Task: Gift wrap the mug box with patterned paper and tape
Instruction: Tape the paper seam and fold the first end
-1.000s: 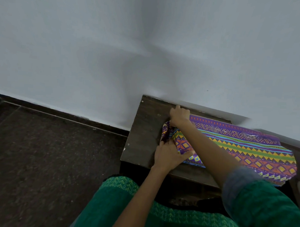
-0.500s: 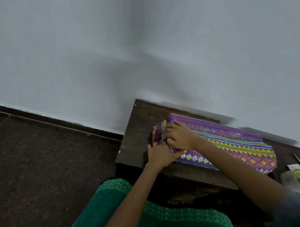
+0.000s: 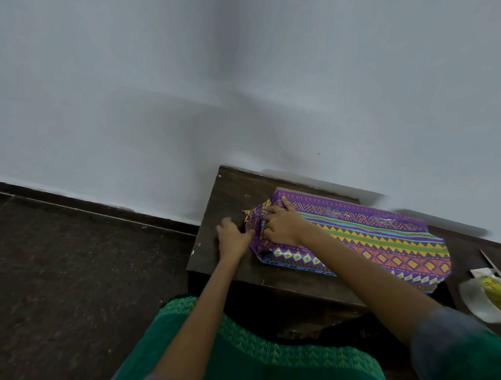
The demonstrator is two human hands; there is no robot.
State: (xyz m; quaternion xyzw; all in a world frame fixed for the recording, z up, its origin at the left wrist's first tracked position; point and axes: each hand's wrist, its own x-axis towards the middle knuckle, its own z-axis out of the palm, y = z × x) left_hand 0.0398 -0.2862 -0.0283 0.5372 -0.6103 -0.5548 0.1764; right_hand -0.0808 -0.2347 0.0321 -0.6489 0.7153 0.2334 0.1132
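Note:
The mug box [image 3: 364, 239] lies on the dark wooden table [image 3: 232, 195], covered in purple, green and orange patterned paper. Its left end has loose folded paper flaps [image 3: 255, 224]. My right hand [image 3: 283, 228] rests on the box's left top edge, fingers spread and pressing the paper down. My left hand [image 3: 233, 237] is at the left end flap, its fingers against the paper; whether it pinches the flap is not visible. The paper at the right end [image 3: 436, 270] sticks out loose. No tape is visible on the left end.
The table stands against a pale wall [image 3: 247, 90], with dark floor [image 3: 70, 269] to its left. At the right edge lie a white wrapper with something yellow [image 3: 490, 295] and a thin metal tool [image 3: 493, 263]. My green-clad lap [image 3: 238, 354] is below the table's front edge.
My left hand has slid left from under the right hand to the outer end flap. My right hand has spread its fingers along the box's left top edge. The view has shifted.

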